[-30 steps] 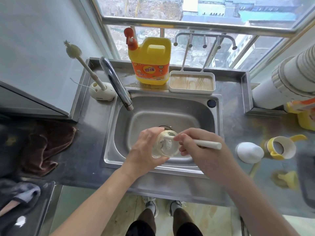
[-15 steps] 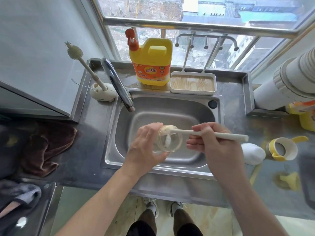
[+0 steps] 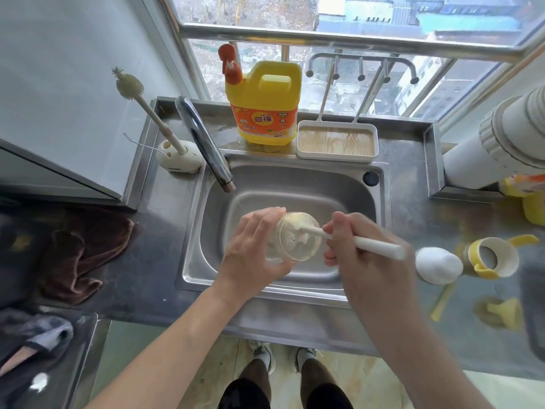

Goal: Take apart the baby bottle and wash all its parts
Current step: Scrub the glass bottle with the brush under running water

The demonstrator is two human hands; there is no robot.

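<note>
Left hand (image 3: 250,249) curls round a clear round bottle body (image 3: 306,249). Right hand (image 3: 362,261) grips a white brush handle (image 3: 380,247), fingers curled.

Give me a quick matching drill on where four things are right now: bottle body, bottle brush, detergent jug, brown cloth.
Things:
1. bottle body
2. bottle brush
3. detergent jug
4. brown cloth

Places:
A. on the counter left of the sink
B. gripped by the right hand, head inside the bottle
C. standing behind the sink
D. held by the left hand over the sink

Pairs: 1-D, 2-B, 3-C, 4-A
</note>
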